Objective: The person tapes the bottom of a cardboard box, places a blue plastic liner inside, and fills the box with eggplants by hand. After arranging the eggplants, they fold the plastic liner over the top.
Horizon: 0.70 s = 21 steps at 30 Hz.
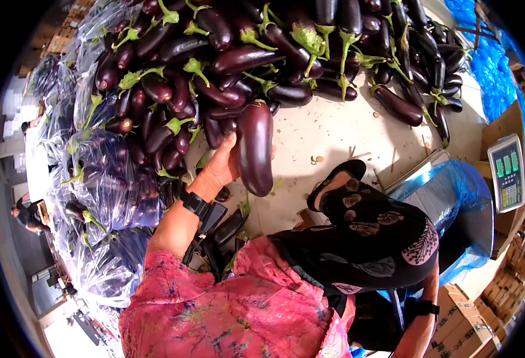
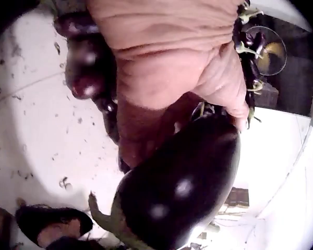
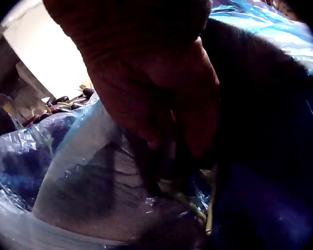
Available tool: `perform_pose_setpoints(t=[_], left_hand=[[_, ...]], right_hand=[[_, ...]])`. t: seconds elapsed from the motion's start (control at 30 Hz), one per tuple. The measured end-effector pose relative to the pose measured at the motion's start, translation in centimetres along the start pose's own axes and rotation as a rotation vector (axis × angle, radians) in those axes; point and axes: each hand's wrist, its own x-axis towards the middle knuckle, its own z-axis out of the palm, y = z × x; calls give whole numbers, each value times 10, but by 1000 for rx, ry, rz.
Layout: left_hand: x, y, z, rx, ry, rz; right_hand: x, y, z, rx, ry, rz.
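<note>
My left hand (image 1: 223, 164) grips a large, glossy dark purple eggplant (image 1: 255, 149) by its side, over the floor in front of the pile. In the left wrist view, the fingers of the left hand (image 2: 172, 78) lie around one end of this eggplant (image 2: 182, 182), and its green stem points to the lower left. The right hand (image 3: 156, 88) reaches down inside a blue plastic lining (image 3: 83, 172) in the right wrist view. A green stem (image 3: 190, 205) shows just below its fingertips; deep shadow hides whether they hold anything. In the head view the leg hides this hand.
A heap of eggplants (image 1: 232, 59) spreads across the floor ahead, with clear plastic bags of eggplants (image 1: 119, 173) at the left. On the right are a blue-lined box (image 1: 483, 221), a digital scale (image 1: 507, 173) and cardboard boxes (image 1: 462, 325). A sandalled foot (image 1: 337, 179) rests near the middle.
</note>
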Motion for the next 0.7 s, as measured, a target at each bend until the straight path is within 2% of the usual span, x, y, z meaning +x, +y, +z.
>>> perform_pose_setpoints(t=[0.03, 0.1, 0.13, 0.2, 0.3, 0.33, 0.37, 0.4, 0.47, 0.5, 0.57, 0.6, 0.7], left_hand=[[3, -1, 6, 13, -59, 17], [13, 3, 21, 71, -136, 15], [18, 6, 34, 183, -116, 71], [23, 12, 67, 403, -75, 189], [24, 24, 117, 639, -39, 282], [25, 28, 133, 730, -34, 319], [28, 30, 145, 747, -56, 337], [33, 31, 150, 756, -70, 346], [49, 32, 170, 723, -127, 359], [55, 34, 186, 606, -186, 280], [70, 37, 216, 454, -333, 232], [75, 38, 237, 362, -413, 180], [86, 35, 277, 304, -481, 189]], right_hand=[[-1, -33, 3, -120, -48, -53], [-1, -45, -1, -255, -75, 2], [-2, -59, 2, -257, -56, -31], [-6, -96, 9, 4, -73, 87], [-10, -98, -6, -52, -63, 108], [-12, -106, -13, -96, -61, 129], [-15, -129, -13, -163, -31, 70], [-19, -136, -8, -95, 57, 11], [-24, -164, -16, -39, 63, 45], [-28, -178, -20, -17, 101, 37], [-29, -197, -23, 71, 167, -1], [-31, -205, -23, 81, 167, -23], [-38, -224, -24, 89, 143, -81]])
